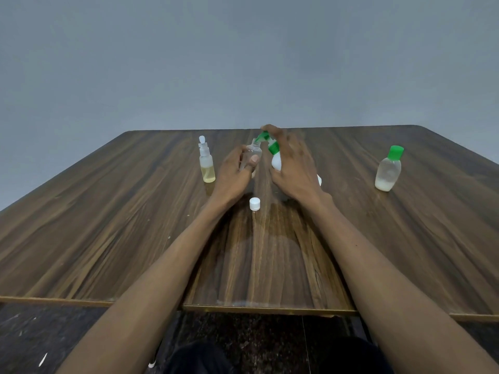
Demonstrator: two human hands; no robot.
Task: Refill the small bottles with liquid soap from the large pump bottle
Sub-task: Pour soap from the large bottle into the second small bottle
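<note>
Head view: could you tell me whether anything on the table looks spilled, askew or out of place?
No spill shows. The white cap lies loose on the table, off the clear small bottle held tilted by the left hand under the pump bottle.
</note>
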